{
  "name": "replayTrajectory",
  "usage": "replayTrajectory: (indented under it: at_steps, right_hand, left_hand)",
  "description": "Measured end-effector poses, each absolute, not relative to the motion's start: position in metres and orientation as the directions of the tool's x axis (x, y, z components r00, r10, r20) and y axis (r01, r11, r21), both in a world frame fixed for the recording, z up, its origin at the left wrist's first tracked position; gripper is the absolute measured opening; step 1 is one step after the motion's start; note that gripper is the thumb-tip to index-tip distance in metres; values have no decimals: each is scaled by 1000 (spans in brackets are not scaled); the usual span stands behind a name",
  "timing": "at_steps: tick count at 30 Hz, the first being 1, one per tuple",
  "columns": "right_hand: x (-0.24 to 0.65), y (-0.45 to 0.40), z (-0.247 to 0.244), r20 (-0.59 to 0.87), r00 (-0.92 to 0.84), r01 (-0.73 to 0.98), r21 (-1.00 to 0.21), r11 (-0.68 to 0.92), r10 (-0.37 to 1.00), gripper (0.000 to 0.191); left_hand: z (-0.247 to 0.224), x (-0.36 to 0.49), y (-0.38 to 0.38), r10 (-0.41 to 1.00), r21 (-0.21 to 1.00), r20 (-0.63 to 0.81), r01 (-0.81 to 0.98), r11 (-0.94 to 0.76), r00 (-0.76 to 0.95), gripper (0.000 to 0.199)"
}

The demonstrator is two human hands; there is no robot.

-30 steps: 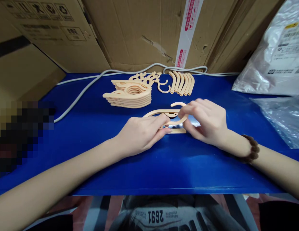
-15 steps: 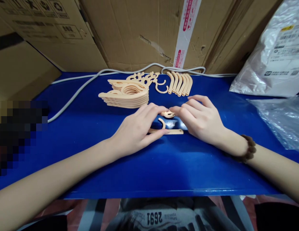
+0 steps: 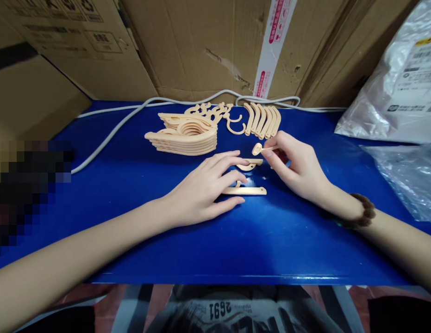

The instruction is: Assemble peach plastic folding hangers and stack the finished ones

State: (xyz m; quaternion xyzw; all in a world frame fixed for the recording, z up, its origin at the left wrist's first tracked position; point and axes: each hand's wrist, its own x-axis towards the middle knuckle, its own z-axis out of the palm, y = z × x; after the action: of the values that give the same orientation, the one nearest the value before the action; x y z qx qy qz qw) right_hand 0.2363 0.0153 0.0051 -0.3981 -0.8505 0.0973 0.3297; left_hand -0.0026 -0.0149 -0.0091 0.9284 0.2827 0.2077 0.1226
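My left hand (image 3: 208, 187) lies spread over the blue table, fingers apart. One fingertip rests on a small curved beige plastic hanger part (image 3: 256, 162). Below it, partly under the same hand, is a straight beige hanger arm (image 3: 252, 190) with a hole at its end; a hook mostly hidden by the fingers shows above it. My right hand (image 3: 295, 162) is closed in a pinch on a thin beige hanger piece (image 3: 257, 149), lifted a little, its rounded end pointing left. The fingers hide the rest of that piece.
Behind my hands are a stack of beige hanger bodies (image 3: 187, 141), a pile of hooks (image 3: 210, 111) and a row of curved arms (image 3: 263, 120). A white cable (image 3: 111, 134) runs along the back by cardboard boxes (image 3: 187, 46). Plastic bags (image 3: 392, 101) stand at right.
My right hand has moved slightly up and right, pulling a thin hanger piece away from the curved part. My left fingers have spread out, and the curved part now lies under them.
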Motion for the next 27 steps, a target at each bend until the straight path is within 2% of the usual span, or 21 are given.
replayTrajectory:
  at_steps: [12,21,27]
  right_hand:
    - [236,16,9,386,-472,581,-539,609,792,19]
    - [239,20,7,361,-448,594,-564,574,818,20]
    - [241,22,4,312,-368,537,-698,474,876,22]
  left_hand:
    - [-8,-2,-9,538,402,183,437,-805,823,20]
    - [-12,0,-13,560,359,153,483,-799,814,21]
    - [-11,0,-14,582,382,162,494,-781,796,21]
